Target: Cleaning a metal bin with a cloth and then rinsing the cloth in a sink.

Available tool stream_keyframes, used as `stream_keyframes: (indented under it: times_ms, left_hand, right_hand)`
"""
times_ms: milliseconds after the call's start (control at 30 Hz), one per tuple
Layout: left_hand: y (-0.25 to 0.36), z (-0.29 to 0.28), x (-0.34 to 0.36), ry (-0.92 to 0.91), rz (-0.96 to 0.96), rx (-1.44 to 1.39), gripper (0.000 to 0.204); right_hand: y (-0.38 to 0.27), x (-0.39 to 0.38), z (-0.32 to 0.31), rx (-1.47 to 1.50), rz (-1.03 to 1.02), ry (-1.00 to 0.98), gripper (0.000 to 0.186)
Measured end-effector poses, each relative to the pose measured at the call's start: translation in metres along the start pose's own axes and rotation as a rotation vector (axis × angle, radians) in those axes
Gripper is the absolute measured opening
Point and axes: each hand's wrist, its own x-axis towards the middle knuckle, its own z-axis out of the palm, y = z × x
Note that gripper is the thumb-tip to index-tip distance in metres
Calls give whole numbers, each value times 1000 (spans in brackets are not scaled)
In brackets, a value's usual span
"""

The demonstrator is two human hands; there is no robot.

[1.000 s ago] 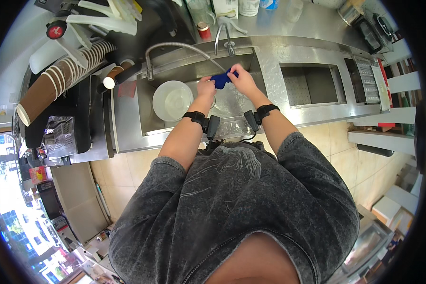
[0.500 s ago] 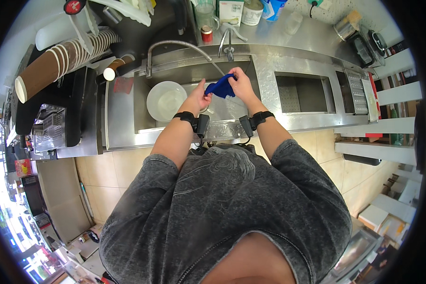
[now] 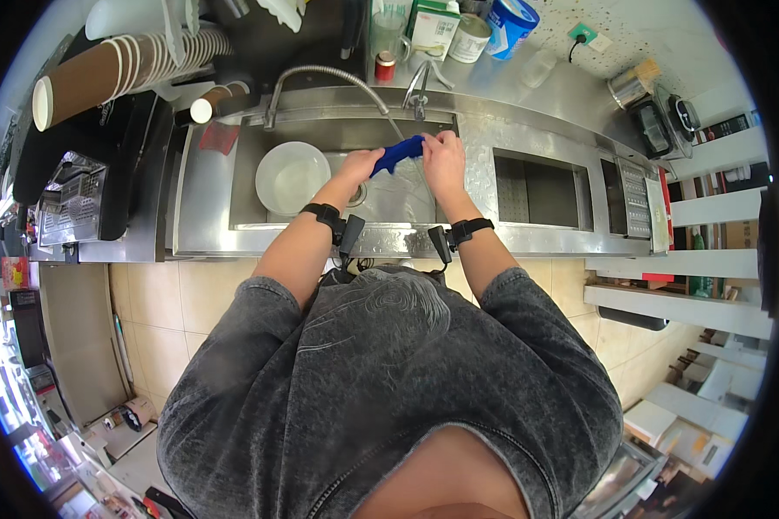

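Note:
A dark blue cloth (image 3: 398,156) is stretched between my two hands over the metal sink (image 3: 249,208). My left hand (image 3: 361,163) is closed round its left end, and my right hand (image 3: 444,160) grips the right end with bent fingers. Behind the cloth, the spring-coiled faucet (image 3: 337,74) arches over the basin, its spout end close above the cloth. A second, smaller tap (image 3: 419,102) stands at the sink's back edge. To the left of my left hand, a white round bowl (image 3: 292,178) sits in the basin.
Stacked paper cups (image 3: 130,69) and a coffee machine (image 3: 86,195) stand left. A red cloth (image 3: 219,137) lies on the sink's left ledge. Along the back are a red can (image 3: 384,67), a carton (image 3: 434,28) and a blue tub (image 3: 511,28). A recessed metal well (image 3: 537,190) lies right.
The blue cloth has gone from bunched and hanging to drawn out between both hands. My left hand has turned and closed more on its end. The view has shifted slightly.

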Motion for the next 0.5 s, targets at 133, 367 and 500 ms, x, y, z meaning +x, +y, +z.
stream_keyframes:
  times_ms: [133,367,500]
  left_hand:
    - [12,0,-6,24,69,280,44]
    - [5,-15,-9,-57,85,-36,44]
    - [24,10,-29,-53,-27,-366,46]
  right_hand:
    - [4,-6,4,47,42,13,19]
    - [-2,-1,22,481,475,-24,27]
    - [20,-2,51,930,649,44,21]
